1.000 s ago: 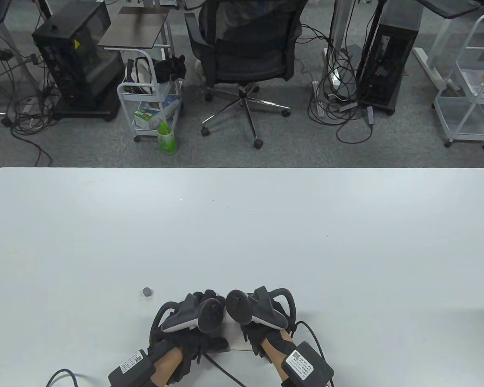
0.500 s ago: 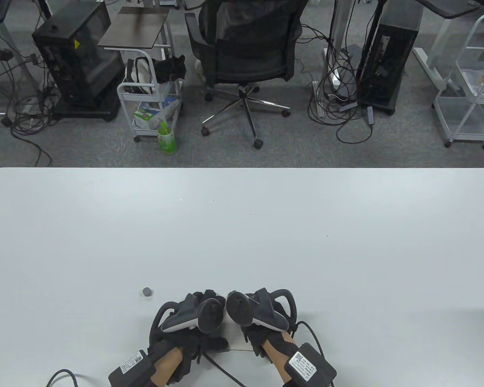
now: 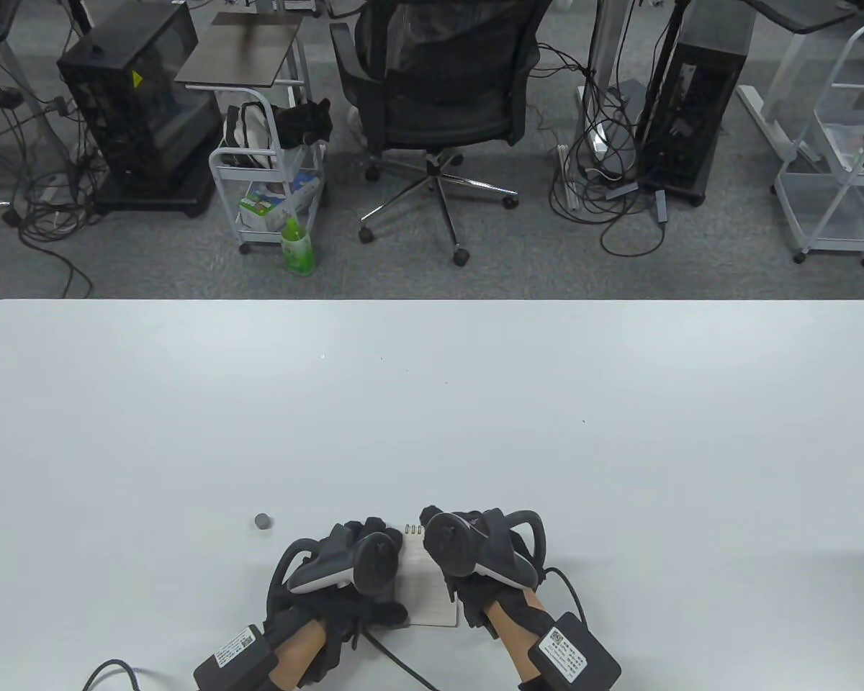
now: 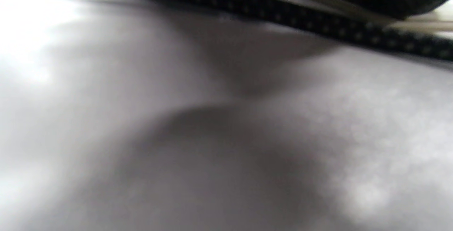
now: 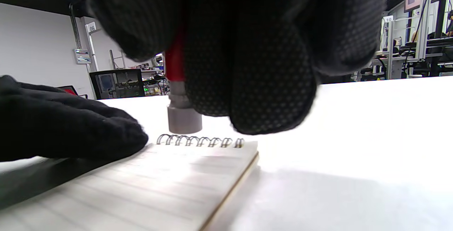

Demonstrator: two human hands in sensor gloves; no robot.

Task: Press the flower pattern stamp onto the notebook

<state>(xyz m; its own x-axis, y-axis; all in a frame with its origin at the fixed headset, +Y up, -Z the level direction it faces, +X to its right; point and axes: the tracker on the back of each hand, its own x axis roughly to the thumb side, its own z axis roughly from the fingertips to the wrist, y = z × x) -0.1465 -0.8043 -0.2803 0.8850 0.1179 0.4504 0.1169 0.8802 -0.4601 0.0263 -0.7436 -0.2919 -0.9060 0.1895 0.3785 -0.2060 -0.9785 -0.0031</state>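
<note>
A small spiral notebook (image 3: 428, 586) lies open near the table's front edge, its lined page (image 5: 159, 185) and wire binding (image 5: 200, 140) close in the right wrist view. My left hand (image 3: 345, 565) rests on the notebook's left part, fingers lying flat (image 5: 63, 131). My right hand (image 3: 471, 554) grips a stamp with a red body and a grey round base (image 5: 184, 119), upright. The base sits at the far end of the notebook by the binding; I cannot tell if it touches. The left wrist view is blurred and shows only table surface.
A small grey round cap (image 3: 262, 520) lies on the white table (image 3: 432, 403) left of my left hand. Beyond the table's far edge are an office chair (image 3: 439, 79), a cart and computer towers on the floor.
My right hand has moved to the right and slightly away from my left hand, uncovering the notebook page between them. My left hand has stayed in place.
</note>
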